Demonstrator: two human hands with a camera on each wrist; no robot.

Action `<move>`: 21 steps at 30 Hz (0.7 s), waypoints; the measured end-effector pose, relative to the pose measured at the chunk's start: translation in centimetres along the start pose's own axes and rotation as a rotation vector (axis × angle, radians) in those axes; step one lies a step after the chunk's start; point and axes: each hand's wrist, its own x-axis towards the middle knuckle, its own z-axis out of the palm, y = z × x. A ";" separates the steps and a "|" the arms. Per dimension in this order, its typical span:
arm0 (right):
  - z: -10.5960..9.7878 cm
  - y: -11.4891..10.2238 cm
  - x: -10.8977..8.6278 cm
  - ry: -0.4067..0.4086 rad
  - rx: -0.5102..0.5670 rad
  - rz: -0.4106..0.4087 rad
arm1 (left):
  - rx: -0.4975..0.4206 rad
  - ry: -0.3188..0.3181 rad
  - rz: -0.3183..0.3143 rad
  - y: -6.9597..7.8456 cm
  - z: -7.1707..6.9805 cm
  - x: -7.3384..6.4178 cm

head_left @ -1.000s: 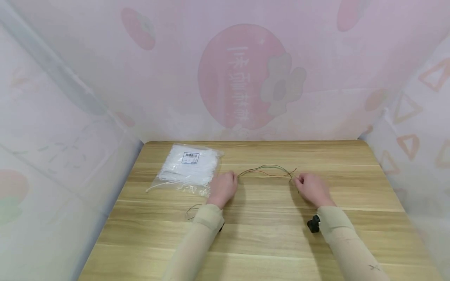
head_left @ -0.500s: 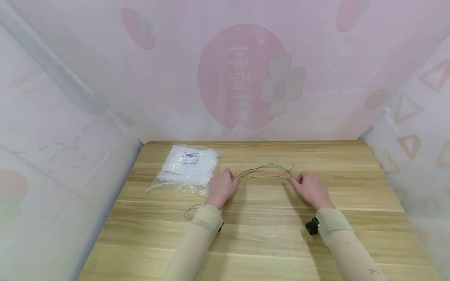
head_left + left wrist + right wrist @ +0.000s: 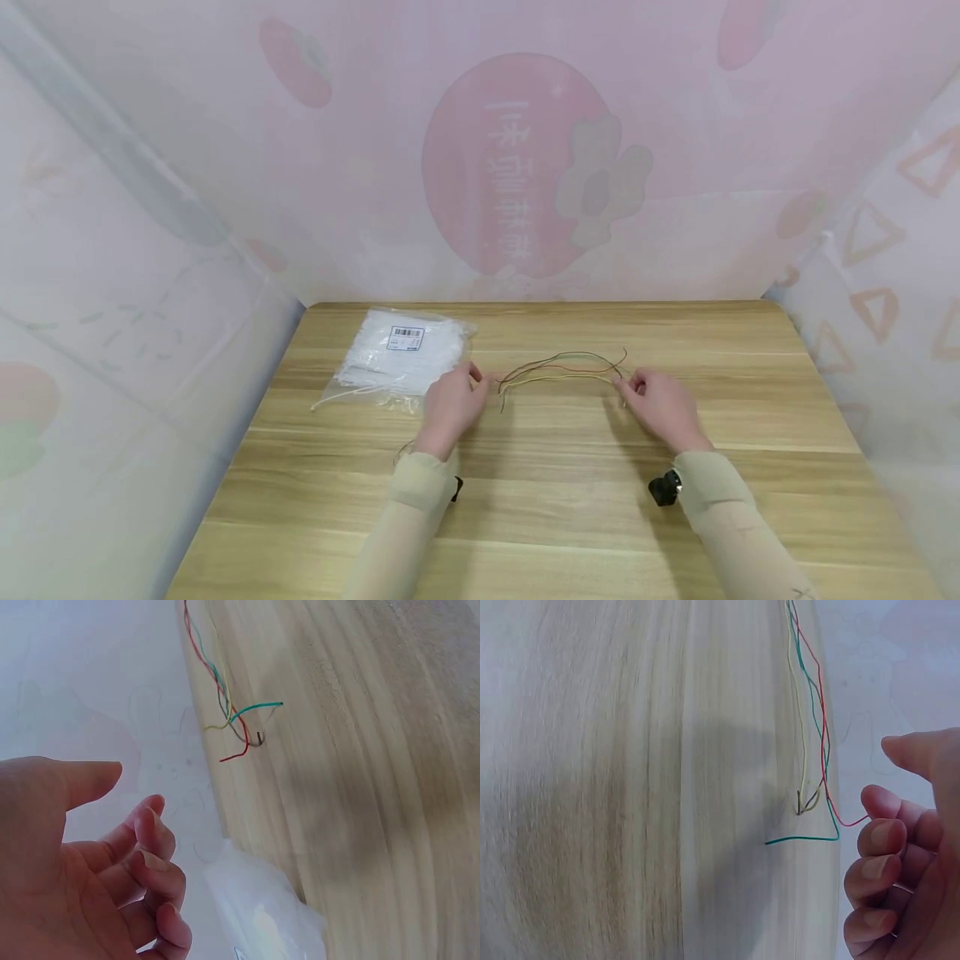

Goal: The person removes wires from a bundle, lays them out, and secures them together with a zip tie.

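Note:
Several thin wires lie in an arch on the wooden table between the hands, among them a yellow wire (image 3: 555, 377), a red wire (image 3: 823, 720) and a green wire (image 3: 802, 838). Their bent ends show in both wrist views. My left hand (image 3: 456, 404) is just left of the bundle, its thumb apart from loosely bent fingers, holding nothing. At the other end, my right hand (image 3: 663, 404) also has its thumb spread from the fingers. In the right wrist view the red wire's tip reaches the index fingertip, without a grip around it.
A clear plastic bag (image 3: 405, 358) packed with white strips like cable ties lies at the back left, beyond the left hand. One strip (image 3: 337, 400) pokes out of it. A loose thin wire (image 3: 402, 451) is partly hidden beside the left wrist. Printed walls surround the wooden table (image 3: 562, 517).
My left hand has let go of the wires and drawn back left, baring their left ends. My right hand has shifted slightly left and loosened from the wire ends.

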 end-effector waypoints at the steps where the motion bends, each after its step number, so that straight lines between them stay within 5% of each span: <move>1: 0.0 -0.1 -0.1 0.003 0.007 -0.002 | -0.009 0.004 -0.003 -0.2 -0.2 -0.2; 11: 0.4 -0.7 -0.6 0.012 0.053 0.004 | -0.021 -0.004 -0.065 -3.3 -3.0 -2.6; 21: 0.5 -1.0 -1.2 0.014 0.063 0.003 | 0.017 -0.089 -0.114 -7.4 -5.9 -4.7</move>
